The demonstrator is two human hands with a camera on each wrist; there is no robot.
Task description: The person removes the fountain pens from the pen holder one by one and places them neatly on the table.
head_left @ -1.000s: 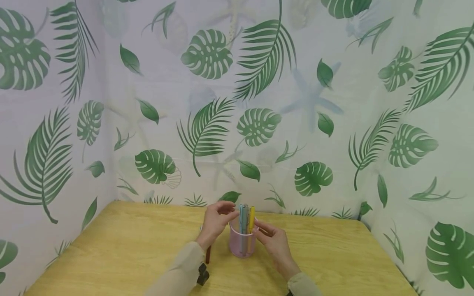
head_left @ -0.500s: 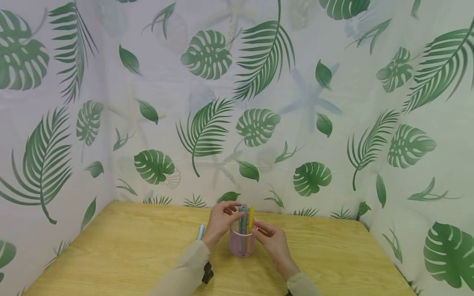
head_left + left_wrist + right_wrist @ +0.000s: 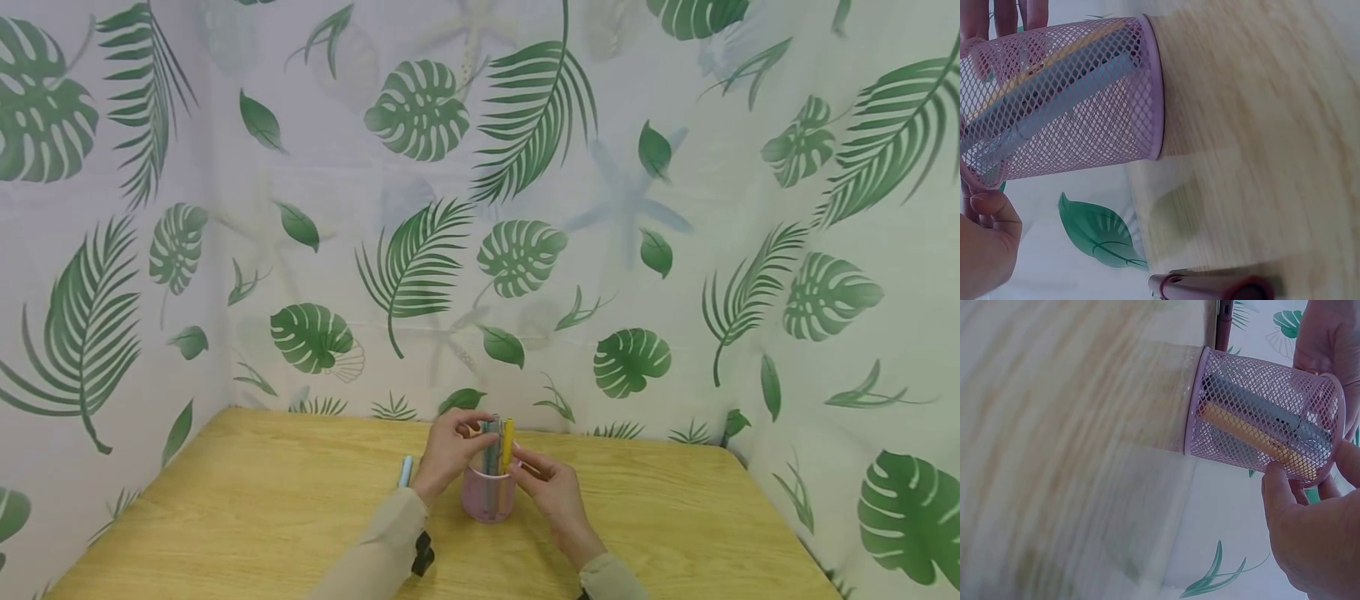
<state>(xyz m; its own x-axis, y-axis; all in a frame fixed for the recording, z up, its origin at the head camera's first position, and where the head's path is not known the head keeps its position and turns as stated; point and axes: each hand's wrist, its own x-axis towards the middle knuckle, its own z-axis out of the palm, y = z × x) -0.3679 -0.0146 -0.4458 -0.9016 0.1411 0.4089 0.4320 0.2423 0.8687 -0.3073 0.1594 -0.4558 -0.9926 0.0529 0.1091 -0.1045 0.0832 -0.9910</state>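
Note:
A pink mesh pen holder (image 3: 487, 498) stands upright on the table with several pens leaning inside. Blue-grey pens (image 3: 491, 450) and a yellow pen (image 3: 507, 446) rise above its rim. My left hand (image 3: 442, 454) pinches a blue-grey pen near its top, between thumb and fingers. At the holder's right side my right hand (image 3: 553, 498) grips the rim, its thumb or a finger against the mesh in the right wrist view. Through the mesh the pens' lower ends (image 3: 1054, 103) rest slanted toward the bottom.
On the wooden table (image 3: 300, 500), a light blue pen (image 3: 406, 472) lies left of my left wrist. A dark reddish pen (image 3: 1204, 287) lies near the holder in the left wrist view. Behind the table hangs a leaf-printed backdrop (image 3: 450, 275).
My left hand has moved right, its thumb and fingers coming onto the blue-grey pens. The light blue pen now shows, while the brown pen is hidden behind my left arm. My right hand stays put.

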